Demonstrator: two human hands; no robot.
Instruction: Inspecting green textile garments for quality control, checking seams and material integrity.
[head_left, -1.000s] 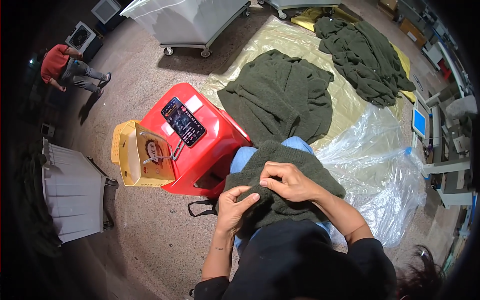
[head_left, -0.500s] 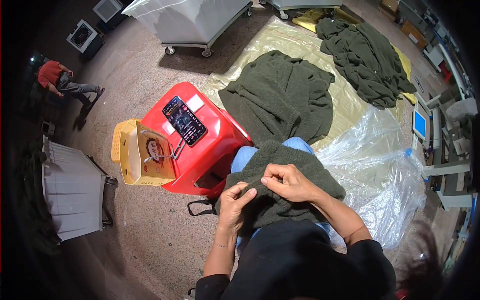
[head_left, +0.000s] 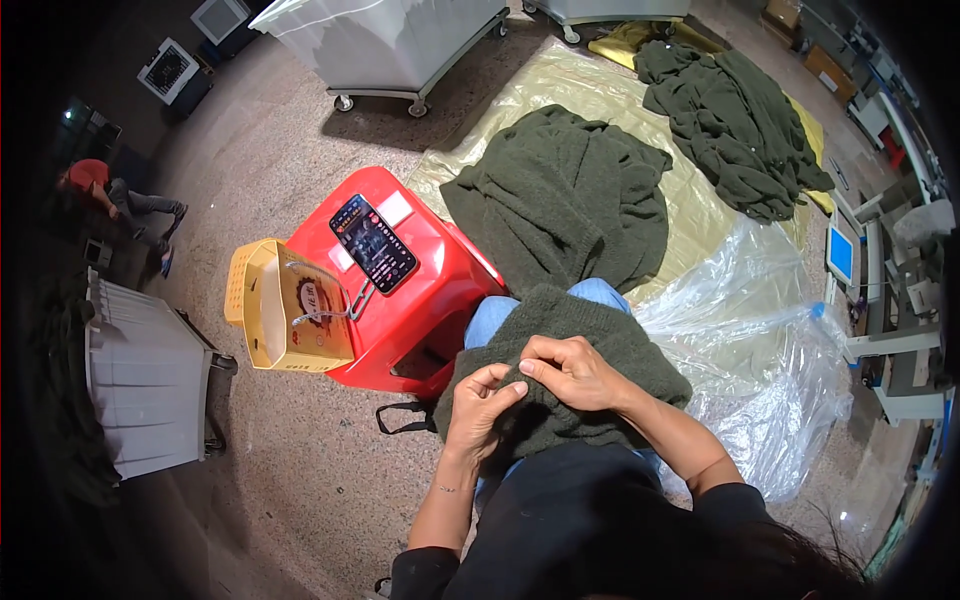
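A dark green knitted garment (head_left: 620, 360) lies bunched over my lap, on top of blue jeans (head_left: 487, 318). My left hand (head_left: 480, 405) pinches a fold of it between thumb and fingers. Close by on the right, my right hand (head_left: 572, 374) is also closed on the knit, thumb against the bent forefinger. The two thumbs nearly meet. Whether a needle or thread sits between the fingertips is too small to tell.
At my left stands a red plastic stool (head_left: 400, 330) with a phone (head_left: 373, 243) and, beside it, a yellow paper bag (head_left: 300, 315). Green knit piles (head_left: 570, 190) lie on plastic sheeting (head_left: 740, 350) ahead. Wheeled bins (head_left: 385, 45) stand beyond. A person in red (head_left: 90, 178) sits far left.
My left hand has shifted slightly right, closer to my right hand. The person at far left has gone from stooping on their feet to sitting low.
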